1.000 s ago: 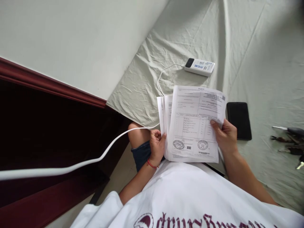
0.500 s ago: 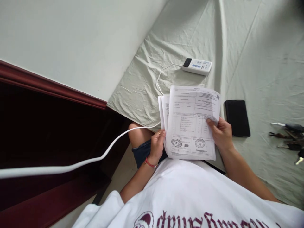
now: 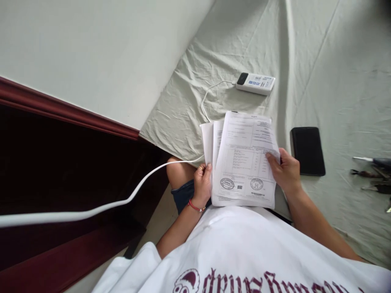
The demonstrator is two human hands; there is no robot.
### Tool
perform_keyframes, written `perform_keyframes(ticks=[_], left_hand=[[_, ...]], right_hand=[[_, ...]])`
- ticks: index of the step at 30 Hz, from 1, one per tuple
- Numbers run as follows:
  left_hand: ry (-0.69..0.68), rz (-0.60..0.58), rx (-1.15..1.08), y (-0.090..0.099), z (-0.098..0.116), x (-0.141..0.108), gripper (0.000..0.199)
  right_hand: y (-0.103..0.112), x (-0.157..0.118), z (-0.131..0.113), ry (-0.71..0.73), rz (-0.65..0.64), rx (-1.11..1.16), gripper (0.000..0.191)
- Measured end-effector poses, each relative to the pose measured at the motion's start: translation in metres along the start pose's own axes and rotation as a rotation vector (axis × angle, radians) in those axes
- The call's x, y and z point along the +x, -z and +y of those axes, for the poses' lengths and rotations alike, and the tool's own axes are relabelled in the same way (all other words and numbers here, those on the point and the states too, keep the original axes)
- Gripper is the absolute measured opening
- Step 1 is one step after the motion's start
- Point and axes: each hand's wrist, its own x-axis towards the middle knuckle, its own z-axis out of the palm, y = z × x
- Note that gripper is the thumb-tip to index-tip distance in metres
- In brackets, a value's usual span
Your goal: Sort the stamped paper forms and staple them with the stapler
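Several printed paper sheets (image 3: 244,158) are held over my lap, fanned out a little to the left. The top sheet carries a table and two round stamps near its lower edge. My left hand (image 3: 203,183), with a red bracelet at the wrist, pinches the left edge of the sheets behind the top one. Over the right edge of the top sheet lies the thumb of my right hand (image 3: 284,170); its other fingers are behind the paper. Just right of that hand, a black smartphone (image 3: 308,151) rests on the pale green cloth.
A white power bank (image 3: 255,83) with a white cable (image 3: 210,90) lies beyond the papers. Keys (image 3: 377,175) are at the right edge of view. The pale green sheet (image 3: 342,89) spreads under these things. A thick white cable (image 3: 122,201) crosses the lower left, before dark red wood (image 3: 67,110).
The left-hand sheets have spread further left from the top sheet, whose upper right part now bends back. Both hands keep their hold. The view has shifted slightly.
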Motion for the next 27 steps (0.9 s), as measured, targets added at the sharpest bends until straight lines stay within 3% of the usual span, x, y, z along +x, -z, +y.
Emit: perform_keyframes(ticks=[4, 11, 19, 27], left_hand=[[-0.080, 0.003, 0.073, -0.0003, -0.0007, 0.0007, 0.040], [-0.234, 0.093, 0.118, 0.0014, -0.0066, 0.0034, 0.048], [-0.087, 0.018, 0.077, 0.0017, -0.0011, -0.0022, 0.049], [-0.114, -0.093, 0.155, 0.0028, -0.0013, -0.0038, 0.045]], right_hand=[[0.0045, 0.0011, 0.0012, -0.038, 0.042, 0.056, 0.031], [0.0052, 0.0046, 0.0007, -0.124, 0.065, 0.439, 0.034], [0.0025, 0.0014, 0.0054, -0.071, -0.012, 0.289, 0.032], [-0.0015, -0.0018, 0.0038, -0.062, -0.072, 0.363, 0.032]])
